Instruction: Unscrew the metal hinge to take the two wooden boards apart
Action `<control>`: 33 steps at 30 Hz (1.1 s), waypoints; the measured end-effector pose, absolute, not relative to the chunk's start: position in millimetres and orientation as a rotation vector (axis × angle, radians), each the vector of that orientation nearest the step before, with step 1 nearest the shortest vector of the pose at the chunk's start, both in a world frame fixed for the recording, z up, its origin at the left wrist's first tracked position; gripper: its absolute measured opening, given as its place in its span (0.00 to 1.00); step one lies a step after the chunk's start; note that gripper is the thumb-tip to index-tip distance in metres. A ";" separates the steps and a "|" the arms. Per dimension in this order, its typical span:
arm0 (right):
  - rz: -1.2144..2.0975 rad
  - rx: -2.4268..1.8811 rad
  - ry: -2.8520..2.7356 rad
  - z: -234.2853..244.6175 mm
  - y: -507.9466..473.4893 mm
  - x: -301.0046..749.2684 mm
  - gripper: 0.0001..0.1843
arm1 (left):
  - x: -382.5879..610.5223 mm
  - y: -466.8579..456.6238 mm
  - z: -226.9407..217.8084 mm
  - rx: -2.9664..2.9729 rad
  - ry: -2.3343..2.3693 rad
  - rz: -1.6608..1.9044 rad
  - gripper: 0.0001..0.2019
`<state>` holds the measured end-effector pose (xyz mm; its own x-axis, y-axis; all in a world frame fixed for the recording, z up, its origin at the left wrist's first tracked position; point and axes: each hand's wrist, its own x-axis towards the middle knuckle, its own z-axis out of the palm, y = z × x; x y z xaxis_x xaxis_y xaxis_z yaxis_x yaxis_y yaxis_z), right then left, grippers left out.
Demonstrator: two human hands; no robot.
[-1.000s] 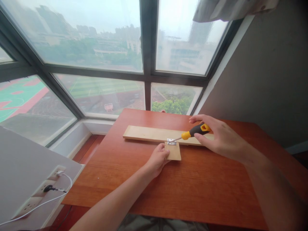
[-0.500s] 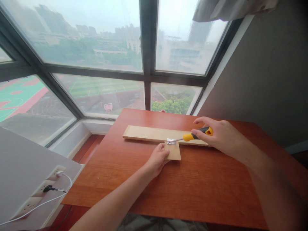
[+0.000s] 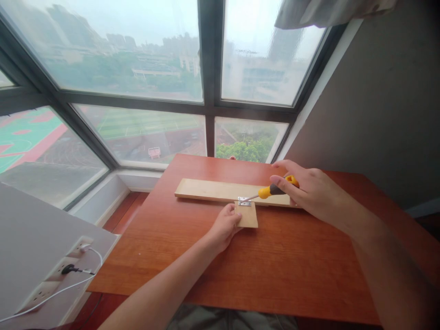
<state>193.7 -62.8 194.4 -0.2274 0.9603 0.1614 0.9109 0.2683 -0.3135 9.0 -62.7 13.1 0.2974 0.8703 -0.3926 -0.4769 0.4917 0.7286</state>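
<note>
My left hand (image 3: 225, 225) pinches the left edge of a small square wooden piece (image 3: 248, 217), thumb on top. A silver metal hinge (image 3: 244, 200) joins that piece to the near edge of a long pale wooden board (image 3: 209, 189) lying across the table. My right hand (image 3: 300, 183) is closed loosely around the back of a yellow and black screwdriver (image 3: 265, 192), its thumb along the handle and its index finger raised off it. The screwdriver slants down to the left, and its tip meets the hinge. Any screw under the tip is too small to make out.
Everything rests on a reddish-brown wooden table (image 3: 292, 261). Large windows with a dark frame (image 3: 213, 82) rise behind it. Wall sockets with plugged-in cables (image 3: 68, 269) are at lower left, and a grey wall (image 3: 371, 105) stands on the right.
My right hand has shifted slightly left and up, and the screwdriver handle has turned and moved slightly with it. My left hand and the wooden pieces stay almost the same.
</note>
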 end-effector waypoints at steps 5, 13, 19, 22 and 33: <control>0.171 -1.707 -2.265 194.0 -61.2 199.8 0.18 | 8.8 -62.5 12.3 0.539 0.864 0.950 0.11; 0.161 -1.402 -2.346 188.5 -63.2 202.3 0.21 | 8.6 -62.2 9.7 0.546 0.860 0.957 0.12; 0.198 -1.610 -2.233 192.1 -62.6 191.2 0.18 | 8.9 -61.5 9.0 0.539 0.870 0.952 0.11; 0.126 -1.517 -2.258 189.7 -62.8 195.0 0.19 | 8.9 -61.8 9.2 0.541 0.869 0.951 0.11; 0.142 -1.644 -2.197 188.4 -59.9 191.2 0.19 | 8.6 -62.9 11.0 0.529 0.864 0.956 0.13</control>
<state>191.2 -59.9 188.4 -0.2350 0.9400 0.2473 0.9002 0.3065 -0.3093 8.6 -62.9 11.0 0.2959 0.8693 -0.3959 -0.4818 0.4937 0.7240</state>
